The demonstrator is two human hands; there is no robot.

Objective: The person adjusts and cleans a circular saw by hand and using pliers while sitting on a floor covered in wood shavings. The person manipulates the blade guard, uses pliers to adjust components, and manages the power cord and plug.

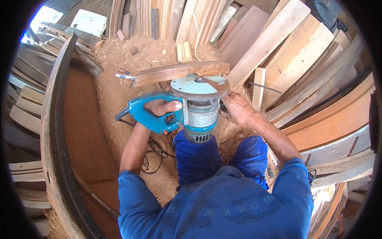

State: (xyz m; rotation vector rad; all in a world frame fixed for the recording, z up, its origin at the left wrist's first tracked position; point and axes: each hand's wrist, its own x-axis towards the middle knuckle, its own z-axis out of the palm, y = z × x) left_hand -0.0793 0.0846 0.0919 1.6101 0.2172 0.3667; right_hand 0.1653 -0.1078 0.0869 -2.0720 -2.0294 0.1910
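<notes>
A teal and silver power router (201, 113) is held upside down above my knees, its round base plate (199, 84) facing up. My left hand (161, 107) is wrapped through the teal D-shaped handle, thumb lying along its top. On the opposite side my right hand (238, 109) grips the router at a dark knob, which the fingers partly hide. Just beyond the base plate lies a curved brown wooden piece (181, 71), its right end close behind the plate; I cannot tell whether they touch. A black cord (155, 151) runs from the handle and coils beside my left leg.
Sawdust (115, 51) covers the ground. Planks (274, 36) lean at the back and right. A long curved wooden frame with a brown panel (85, 131) stands at the left. A small wood block (184, 52) and a white-and-blue tool (124, 75) lie beyond the router.
</notes>
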